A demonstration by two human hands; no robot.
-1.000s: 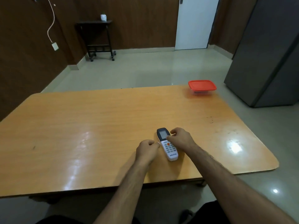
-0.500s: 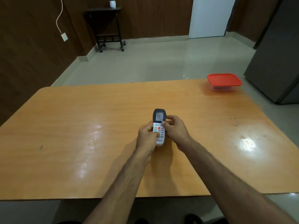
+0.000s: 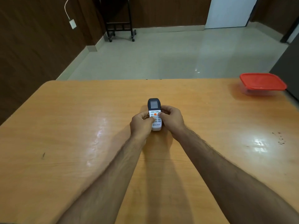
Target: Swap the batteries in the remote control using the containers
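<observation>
A white remote control (image 3: 154, 109) with a dark screen end and an orange button is held face up just above the middle of the wooden table (image 3: 64, 126). My left hand (image 3: 140, 124) grips its left side, thumb on the keypad. My right hand (image 3: 172, 118) grips its right side, thumb near the orange button. A clear container with a red lid (image 3: 263, 83) stands shut at the table's far right corner. No batteries are visible.
A dark cabinet (image 3: 289, 65) stands just past the table's right edge behind the container. Across the tiled floor are a black wheeled stand (image 3: 119, 25), a wall socket with a cable (image 3: 72, 24) and a white door (image 3: 229, 12).
The remote lay on the table one second ago with my hands beside it. Both hands have since picked it up and hold it with its screen end pointing away from me.
</observation>
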